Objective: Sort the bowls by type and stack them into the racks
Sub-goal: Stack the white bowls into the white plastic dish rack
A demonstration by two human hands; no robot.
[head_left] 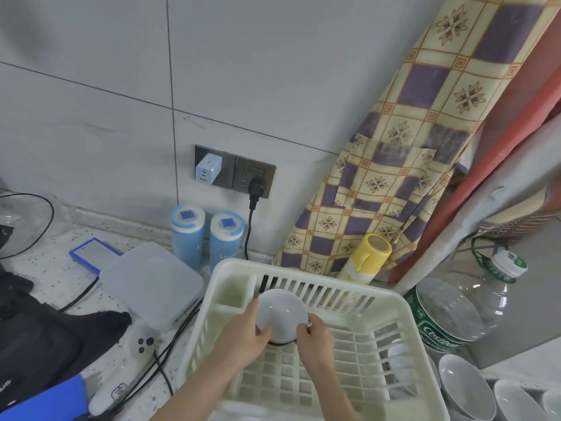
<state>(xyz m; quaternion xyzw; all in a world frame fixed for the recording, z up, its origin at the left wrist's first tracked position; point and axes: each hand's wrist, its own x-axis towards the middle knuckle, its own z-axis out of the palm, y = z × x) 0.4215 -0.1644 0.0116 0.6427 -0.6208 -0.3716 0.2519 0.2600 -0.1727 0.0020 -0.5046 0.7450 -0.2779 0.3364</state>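
Cream plastic rack (391,302) sits on the speckled counter (60,268); inside it we tilt a white bowl (280,314) on edge at the back left. Our left hand (246,338) and right hand (315,341) each pinch its rim. More white bowls (467,387) lie just right of the rack.

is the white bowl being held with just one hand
No, both the left hand and the right hand grip the white bowl above the cream dish rack.
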